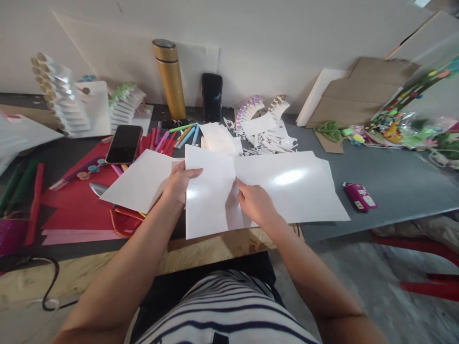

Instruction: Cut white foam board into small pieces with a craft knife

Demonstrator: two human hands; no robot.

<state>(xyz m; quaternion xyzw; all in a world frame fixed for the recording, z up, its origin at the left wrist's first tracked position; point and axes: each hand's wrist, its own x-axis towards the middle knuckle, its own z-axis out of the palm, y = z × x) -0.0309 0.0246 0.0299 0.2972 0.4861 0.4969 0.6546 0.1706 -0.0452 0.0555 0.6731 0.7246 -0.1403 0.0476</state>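
A glossy white sheet of paper (211, 196) lies upright in front of me at the table's near edge. My left hand (178, 183) grips its left edge, thumb on top. My right hand (255, 203) pinches its right edge, where it overlaps a larger glossy white sheet (294, 186) lying to the right. Another white sheet (141, 181) lies to the left, partly under my left hand.
A black phone (124, 143) and coloured markers (172, 136) lie behind the sheets. Red paper (77, 200) and scissors (122, 222) sit at the left. A gold flask (169, 79), folded paper pieces (263, 124), cardboard (358, 91) and a pink object (359, 197) are also on the table.
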